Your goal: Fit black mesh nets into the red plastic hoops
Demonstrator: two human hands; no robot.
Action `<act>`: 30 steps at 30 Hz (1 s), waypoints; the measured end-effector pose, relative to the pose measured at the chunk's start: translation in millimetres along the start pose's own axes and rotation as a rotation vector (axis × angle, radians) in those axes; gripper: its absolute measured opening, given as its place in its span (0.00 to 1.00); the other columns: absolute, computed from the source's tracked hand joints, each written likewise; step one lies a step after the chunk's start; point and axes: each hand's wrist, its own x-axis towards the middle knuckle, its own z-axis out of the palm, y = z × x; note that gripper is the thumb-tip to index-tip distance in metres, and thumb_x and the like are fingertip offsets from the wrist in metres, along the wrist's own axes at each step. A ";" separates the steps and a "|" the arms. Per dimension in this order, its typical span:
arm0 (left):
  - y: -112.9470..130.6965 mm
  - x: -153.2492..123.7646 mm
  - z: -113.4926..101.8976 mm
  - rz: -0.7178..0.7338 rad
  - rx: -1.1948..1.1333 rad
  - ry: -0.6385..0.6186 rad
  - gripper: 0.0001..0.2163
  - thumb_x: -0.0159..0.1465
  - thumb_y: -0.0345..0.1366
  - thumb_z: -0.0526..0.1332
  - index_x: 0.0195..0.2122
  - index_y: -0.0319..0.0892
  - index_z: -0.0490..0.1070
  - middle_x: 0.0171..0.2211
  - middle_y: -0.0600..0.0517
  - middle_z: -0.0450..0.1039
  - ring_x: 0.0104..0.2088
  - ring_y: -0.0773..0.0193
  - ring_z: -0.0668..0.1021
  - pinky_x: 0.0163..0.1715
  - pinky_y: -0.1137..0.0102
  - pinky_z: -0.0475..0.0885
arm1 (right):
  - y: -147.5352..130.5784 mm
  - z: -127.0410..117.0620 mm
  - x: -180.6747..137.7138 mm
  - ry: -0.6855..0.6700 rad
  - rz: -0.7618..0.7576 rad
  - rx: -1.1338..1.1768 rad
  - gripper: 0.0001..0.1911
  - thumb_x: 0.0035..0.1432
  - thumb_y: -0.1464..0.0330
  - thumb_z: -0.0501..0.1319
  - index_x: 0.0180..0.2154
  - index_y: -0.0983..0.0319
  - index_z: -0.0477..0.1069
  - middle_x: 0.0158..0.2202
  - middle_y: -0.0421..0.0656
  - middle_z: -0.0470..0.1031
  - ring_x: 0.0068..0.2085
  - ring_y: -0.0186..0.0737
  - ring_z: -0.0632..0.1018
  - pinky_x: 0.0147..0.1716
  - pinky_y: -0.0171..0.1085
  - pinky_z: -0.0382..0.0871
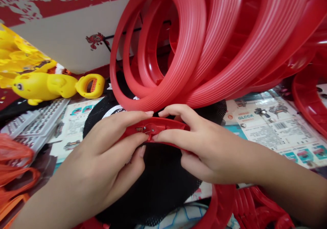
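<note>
My left hand point(107, 154) and my right hand point(201, 147) both pinch the near edge of a red plastic ring point(163, 126). A small metal clip shows on that edge between my fingertips. Black mesh fabric point(158, 181) lies under the ring and below my hands. A stack of several red plastic rings point(194, 52) leans just above and behind my fingers.
Yellow toy animals point(41, 86) lie at the left beside silver blister packs point(38, 123). Printed toy-gun cards point(270, 123) cover the surface at right. More red rings point(306, 99) sit at right and bottom right. Orange plastic bag point(12, 167) is at the left edge.
</note>
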 end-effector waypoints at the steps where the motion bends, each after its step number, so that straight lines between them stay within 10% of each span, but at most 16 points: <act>1: 0.1 0.1 -0.2 -0.003 -0.005 -0.001 0.11 0.61 0.27 0.56 0.44 0.39 0.70 0.55 0.43 0.64 0.55 0.53 0.69 0.57 0.59 0.65 | 0.1 0.1 0.1 0.000 -0.002 0.000 0.27 0.50 0.81 0.52 0.52 0.60 0.67 0.58 0.47 0.55 0.52 0.39 0.68 0.50 0.38 0.68; 30: 1.2 4.9 1.2 0.011 -0.015 0.008 0.09 0.61 0.26 0.56 0.42 0.40 0.69 0.56 0.43 0.63 0.56 0.57 0.69 0.58 0.63 0.66 | 4.0 0.0 2.1 -0.009 0.008 0.051 0.28 0.49 0.82 0.52 0.51 0.61 0.68 0.58 0.49 0.57 0.56 0.42 0.67 0.55 0.43 0.65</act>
